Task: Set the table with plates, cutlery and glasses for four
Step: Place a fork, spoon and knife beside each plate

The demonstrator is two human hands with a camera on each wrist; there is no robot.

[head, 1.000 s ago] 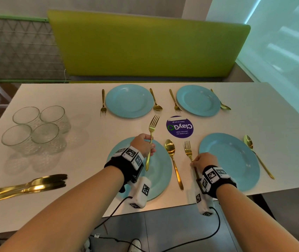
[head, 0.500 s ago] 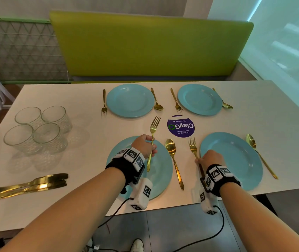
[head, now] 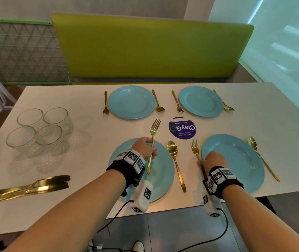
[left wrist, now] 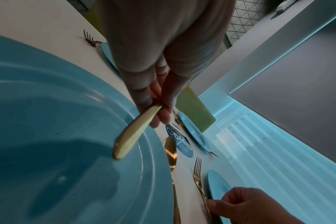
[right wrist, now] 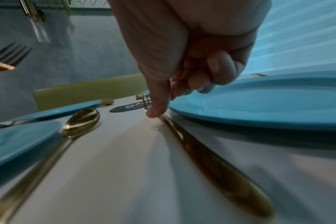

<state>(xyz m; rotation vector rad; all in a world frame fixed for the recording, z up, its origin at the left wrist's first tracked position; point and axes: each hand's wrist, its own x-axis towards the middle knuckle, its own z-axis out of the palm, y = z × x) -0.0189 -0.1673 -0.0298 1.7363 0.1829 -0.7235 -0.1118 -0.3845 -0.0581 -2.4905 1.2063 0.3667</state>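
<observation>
My left hand [head: 151,149] grips a gold fork [head: 153,131] by its handle and holds it tilted above the near-left blue plate [head: 165,175]; the left wrist view shows the handle [left wrist: 130,136] over the plate [left wrist: 48,121]. My right hand [head: 202,161] pinches a second gold fork [head: 194,149] that lies on the table just left of the near-right plate [head: 236,160]. In the right wrist view the thumb [right wrist: 156,112] presses that fork's handle [right wrist: 211,159]. A gold spoon [head: 174,160] lies between the two near plates.
Two far plates [head: 131,102] [head: 200,100] each have a fork and a spoon beside them. Another spoon [head: 261,157] lies right of the near-right plate. Several glasses [head: 41,130] stand at the left, gold knives [head: 30,187] in front of them. A purple sticker [head: 182,128] marks the table's middle.
My right hand has shifted its fork slightly rightward, closer to the near-right plate. My left hand still holds its fork over the near-left plate, nearly unmoved.
</observation>
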